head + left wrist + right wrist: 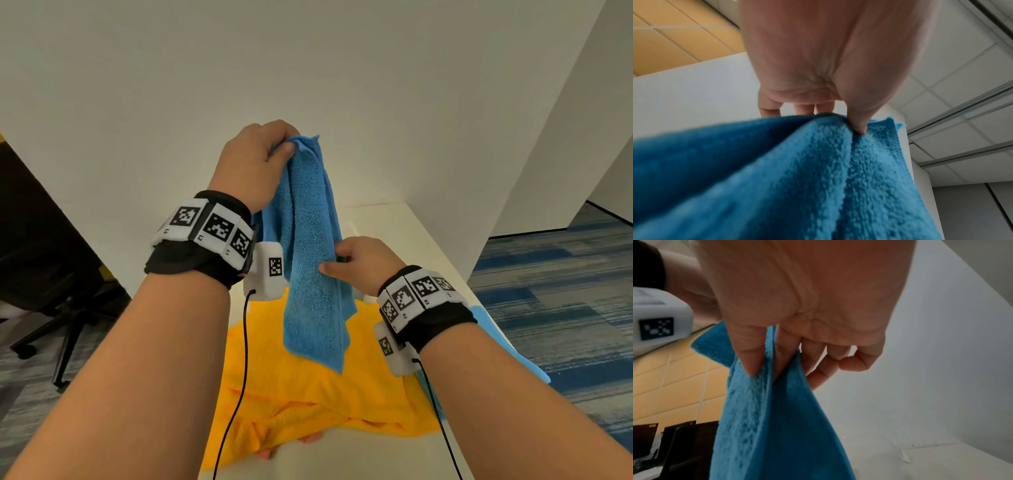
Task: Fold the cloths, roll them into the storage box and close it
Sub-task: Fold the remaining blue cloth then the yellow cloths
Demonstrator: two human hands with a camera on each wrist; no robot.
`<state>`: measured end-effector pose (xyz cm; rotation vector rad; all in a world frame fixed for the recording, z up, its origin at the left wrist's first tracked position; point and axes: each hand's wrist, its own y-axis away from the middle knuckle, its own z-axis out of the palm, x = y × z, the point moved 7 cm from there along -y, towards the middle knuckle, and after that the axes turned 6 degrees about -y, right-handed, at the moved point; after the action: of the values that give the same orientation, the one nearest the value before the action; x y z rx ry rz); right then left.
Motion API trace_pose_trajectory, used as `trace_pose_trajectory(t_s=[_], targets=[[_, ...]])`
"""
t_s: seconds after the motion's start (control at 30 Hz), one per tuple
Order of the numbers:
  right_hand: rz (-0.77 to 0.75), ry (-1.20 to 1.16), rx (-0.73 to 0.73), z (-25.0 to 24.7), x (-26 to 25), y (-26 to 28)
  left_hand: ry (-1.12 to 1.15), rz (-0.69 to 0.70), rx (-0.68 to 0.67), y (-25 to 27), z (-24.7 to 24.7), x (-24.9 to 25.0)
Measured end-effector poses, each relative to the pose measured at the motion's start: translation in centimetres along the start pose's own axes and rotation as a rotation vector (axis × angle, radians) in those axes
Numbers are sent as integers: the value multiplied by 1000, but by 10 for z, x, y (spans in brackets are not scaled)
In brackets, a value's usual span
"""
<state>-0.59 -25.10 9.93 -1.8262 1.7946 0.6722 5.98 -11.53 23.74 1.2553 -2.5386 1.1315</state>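
Observation:
A blue terry cloth (313,260) hangs in folds above the table. My left hand (260,161) pinches its top edge high up, thumb pressed on the cloth (858,128). Lower down, my right hand (356,262) pinches the cloth's right edge between thumb and fingers (754,360). The blue cloth (764,418) drapes down from that grip. Beneath it an orange cloth (308,387) lies rumpled on the white table (404,219). Another light blue cloth (507,342) shows at the table's right edge. No storage box is in view.
A white wall stands right behind the table. A black office chair (51,274) is on the left. Patterned blue carpet (555,291) lies to the right of the table. Black cables run from both wrist cameras down across the orange cloth.

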Motion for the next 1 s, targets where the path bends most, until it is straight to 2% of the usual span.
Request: trace_pose_trajectory(t_s=[0.1, 0.33, 0.53, 0.67, 1.0], targets=[[71, 80, -32, 9, 15, -3, 10, -35, 47, 0, -5, -8], [186, 227, -228, 40, 42, 1, 43, -148, 221, -1, -24, -25], [216, 250, -236, 46, 57, 6, 36, -206, 272, 4, -29, -39], [233, 215, -153, 43, 70, 7, 14, -259, 296, 7, -32, -50], [308, -86, 242, 15, 115, 21, -21, -491, 324, 31, -35, -93]])
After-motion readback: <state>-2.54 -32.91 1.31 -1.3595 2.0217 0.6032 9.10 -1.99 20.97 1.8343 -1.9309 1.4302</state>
